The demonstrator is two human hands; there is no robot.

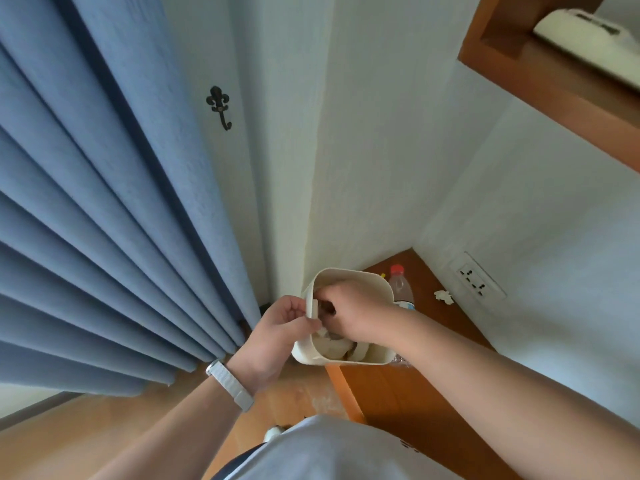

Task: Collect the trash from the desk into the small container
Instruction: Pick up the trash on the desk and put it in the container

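A small cream container (375,358) hangs over the desk's left end, tilted toward me. My left hand (277,336) grips its left rim at a flat handle. My right hand (353,313) reaches into the opening with fingers curled; what they hold is hidden. White crumpled paper (334,348) lies inside the container. On the wooden desk (433,393), a crumpled white scrap (444,296) lies near the wall socket. A clear plastic bottle (401,287) with a red cap lies behind the container. A tiny yellow bit (383,275) sits beside the cap.
Blue curtain (104,220) hangs on the left, with a dark wall hook (220,105) beside it. A wall socket (476,275) is above the desk's far side. A wooden shelf (554,74) sits high on the right. Wooden floor (86,438) lies below.
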